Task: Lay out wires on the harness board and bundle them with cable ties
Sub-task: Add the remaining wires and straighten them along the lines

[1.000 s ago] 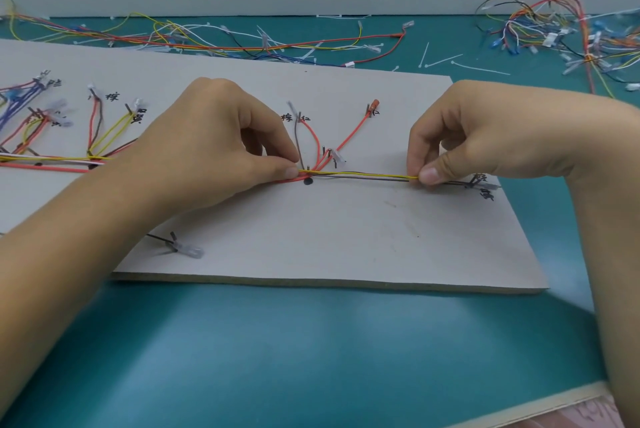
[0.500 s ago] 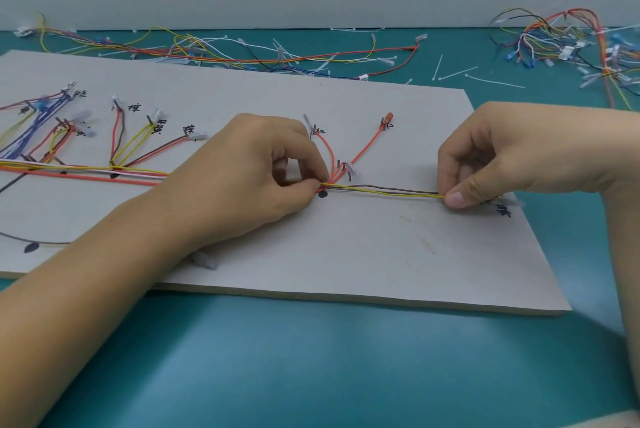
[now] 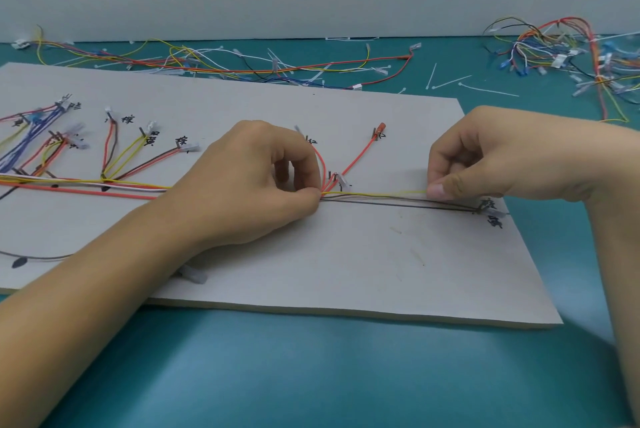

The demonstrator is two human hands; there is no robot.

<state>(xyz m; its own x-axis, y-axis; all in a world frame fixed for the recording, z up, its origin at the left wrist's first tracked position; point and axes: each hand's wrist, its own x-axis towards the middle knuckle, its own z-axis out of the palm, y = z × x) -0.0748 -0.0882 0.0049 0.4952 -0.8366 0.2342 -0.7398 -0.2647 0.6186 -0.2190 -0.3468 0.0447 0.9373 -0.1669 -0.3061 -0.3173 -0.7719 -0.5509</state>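
Now my right hand (image 3: pixel 485 157) has slid outward, pinching the yellow wire (image 3: pixel 374 192); left hand (image 3: pixel 256 181) pinches the junction. Laying out; next, seat its end.

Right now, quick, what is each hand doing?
Left hand: closed, pinching the wire bundle at the branch point.
Right hand: closed, pinching the yellow wire.
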